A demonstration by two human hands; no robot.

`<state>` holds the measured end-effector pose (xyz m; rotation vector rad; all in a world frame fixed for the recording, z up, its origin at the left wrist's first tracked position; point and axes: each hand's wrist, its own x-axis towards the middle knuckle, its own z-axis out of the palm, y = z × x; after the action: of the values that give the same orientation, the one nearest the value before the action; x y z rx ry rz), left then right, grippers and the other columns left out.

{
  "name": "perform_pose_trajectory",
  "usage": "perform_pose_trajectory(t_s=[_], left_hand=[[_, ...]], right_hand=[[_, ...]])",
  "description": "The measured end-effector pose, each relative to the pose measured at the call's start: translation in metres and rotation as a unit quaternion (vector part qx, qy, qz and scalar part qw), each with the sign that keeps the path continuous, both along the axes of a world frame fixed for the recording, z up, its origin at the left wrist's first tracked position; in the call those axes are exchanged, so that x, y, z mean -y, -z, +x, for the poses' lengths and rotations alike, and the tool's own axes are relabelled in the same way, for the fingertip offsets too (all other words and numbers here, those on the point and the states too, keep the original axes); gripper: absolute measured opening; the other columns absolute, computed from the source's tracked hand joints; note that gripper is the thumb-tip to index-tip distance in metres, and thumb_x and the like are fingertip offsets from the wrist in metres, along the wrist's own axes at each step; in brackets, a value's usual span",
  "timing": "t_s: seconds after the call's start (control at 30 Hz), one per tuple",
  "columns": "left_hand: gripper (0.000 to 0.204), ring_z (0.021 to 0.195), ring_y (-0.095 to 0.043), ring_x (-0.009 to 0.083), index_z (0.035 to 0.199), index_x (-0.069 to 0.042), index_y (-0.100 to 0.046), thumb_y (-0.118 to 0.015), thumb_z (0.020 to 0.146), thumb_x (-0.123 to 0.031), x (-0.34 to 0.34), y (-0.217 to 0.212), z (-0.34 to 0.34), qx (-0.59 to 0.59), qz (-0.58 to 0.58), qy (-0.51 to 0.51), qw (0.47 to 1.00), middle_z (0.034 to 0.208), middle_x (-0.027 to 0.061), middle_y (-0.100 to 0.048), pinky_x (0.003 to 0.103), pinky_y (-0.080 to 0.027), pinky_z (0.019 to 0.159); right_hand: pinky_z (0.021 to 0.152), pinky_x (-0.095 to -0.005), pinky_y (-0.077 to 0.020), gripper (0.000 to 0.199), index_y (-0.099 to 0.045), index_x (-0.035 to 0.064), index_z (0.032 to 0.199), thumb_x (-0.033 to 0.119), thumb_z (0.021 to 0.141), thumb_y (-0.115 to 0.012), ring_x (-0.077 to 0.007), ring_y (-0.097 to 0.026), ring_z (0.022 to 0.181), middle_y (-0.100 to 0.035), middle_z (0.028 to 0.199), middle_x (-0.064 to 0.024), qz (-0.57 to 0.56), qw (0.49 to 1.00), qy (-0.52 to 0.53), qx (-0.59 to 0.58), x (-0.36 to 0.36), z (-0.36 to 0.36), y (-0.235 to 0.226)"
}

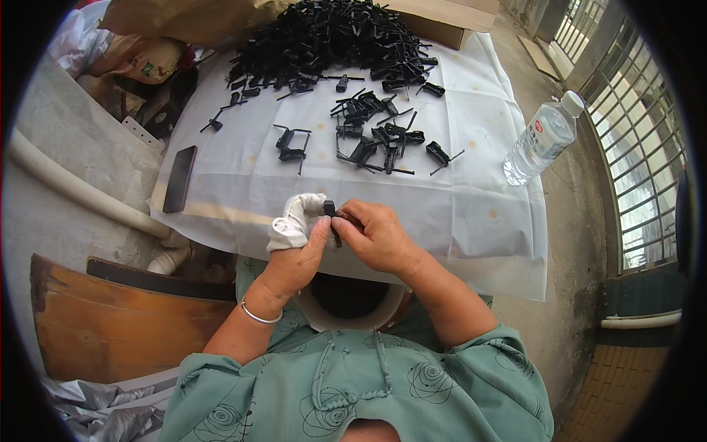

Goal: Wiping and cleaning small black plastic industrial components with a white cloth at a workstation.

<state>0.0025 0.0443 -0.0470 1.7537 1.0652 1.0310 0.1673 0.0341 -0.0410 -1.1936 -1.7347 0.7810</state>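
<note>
Over the table's near edge, my left hand (302,232), its fingers wrapped in white cloth, pinches a small black plastic part (329,208). My right hand (379,237) is closed against the same part, thumb and fingers pressed together. Something dark and slim shows under its thumb; its kind is mostly hidden. Several loose black plastic parts with thin sprue-like arms (364,151) lie beyond my hands. Farther back rises a big heap of black parts (324,44). Between my knees a pale round bucket (317,317) stands below my hands, dark inside.
White sheeting (243,162) covers the table. A dark phone (180,179) lies at its left edge, and a clear water bottle (541,140) leans at the right. A cardboard box (442,22) is at the back. A wooden board (125,317) stands at the lower left.
</note>
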Motion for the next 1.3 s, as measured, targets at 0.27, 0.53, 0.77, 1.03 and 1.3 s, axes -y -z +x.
perform_pose_trajectory(t_s=[0.27,0.53,0.77,1.03,1.3], left_hand=[[0.027,0.072,-0.051,0.0060,0.115,-0.001,-0.046,-0.051,0.091,-0.011,0.004,-0.020,0.008,0.147,-0.155,0.036,0.976,0.087,0.0022,-0.056,0.020,-0.044,0.061],[0.031,0.071,-0.053,0.0067,0.116,-0.001,-0.045,-0.052,0.087,-0.004,0.010,-0.030,0.004,0.146,-0.201,0.112,0.962,0.092,0.0034,-0.056,0.020,-0.045,0.061],[0.029,0.072,-0.055,0.0090,0.111,0.002,-0.049,-0.053,0.082,0.000,0.010,-0.022,0.006,0.111,-0.153,0.025,0.982,0.091,0.0049,-0.058,0.023,-0.047,0.062],[0.031,0.085,-0.060,0.0210,0.107,0.005,-0.054,-0.057,0.076,0.002,0.011,-0.013,0.007,-0.070,0.123,-0.016,0.990,0.096,0.0139,-0.060,0.029,-0.048,0.077],[0.032,0.077,-0.054,0.0139,0.113,0.000,-0.044,-0.055,0.084,-0.003,0.004,-0.017,0.007,0.090,0.036,0.027,0.995,0.090,0.0043,-0.055,0.025,-0.046,0.070]], right_hand=[[0.047,-0.0271,-0.0387,0.015,-0.055,0.0002,0.076,0.012,0.080,-0.064,-0.0176,-0.049,0.052,-0.051,0.060,-0.0082,0.129,0.987,-0.095,-0.021,0.011,0.002,-0.018],[0.047,-0.0238,-0.0360,0.020,-0.055,0.0005,0.075,0.017,0.085,-0.061,-0.0107,-0.043,0.051,-0.047,0.057,-0.0045,-0.095,0.982,-0.002,-0.165,0.005,0.000,-0.009],[0.051,-0.0293,-0.0378,0.024,-0.055,-0.0005,0.077,0.017,0.091,-0.049,-0.0161,-0.042,0.052,-0.046,0.057,-0.0064,0.016,0.997,-0.074,-0.024,0.004,0.005,-0.010],[0.053,-0.0272,-0.0388,0.027,-0.056,-0.0007,0.075,0.019,0.092,-0.048,-0.0090,-0.041,0.057,-0.050,0.059,-0.0032,-0.103,0.987,-0.040,-0.117,0.005,-0.013,0.010],[0.053,-0.0275,-0.0395,0.022,-0.057,-0.0001,0.077,0.018,0.089,-0.052,-0.0110,-0.043,0.055,-0.051,0.060,-0.0050,-0.091,0.991,-0.044,-0.085,0.002,0.006,-0.010]])
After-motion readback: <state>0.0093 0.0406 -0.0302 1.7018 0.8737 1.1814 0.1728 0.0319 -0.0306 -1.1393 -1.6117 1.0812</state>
